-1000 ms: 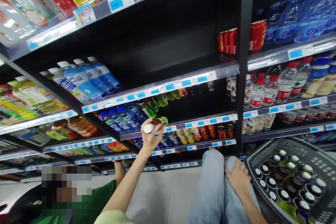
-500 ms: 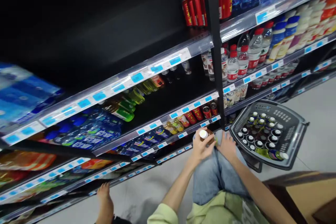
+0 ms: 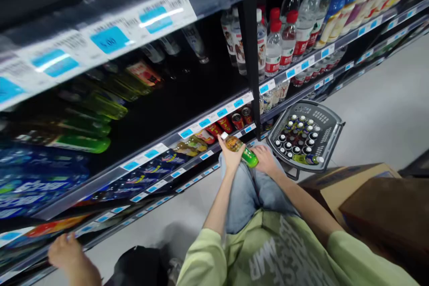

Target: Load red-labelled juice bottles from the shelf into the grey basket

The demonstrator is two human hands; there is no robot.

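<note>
On a blue price tag [image 3: 109, 41], "5.00"; left hand [image 3: 231, 157] grips a bottle [image 3: 233, 144].

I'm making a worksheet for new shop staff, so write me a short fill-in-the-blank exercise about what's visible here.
1. The left hand holds a bottle with a ____ cap.
2. The base of that bottle is ____.
3. The basket is on the person's ____ side.
4. The price tags carry rectangles coloured ____.

Missing words: white; green; right; blue.
</note>
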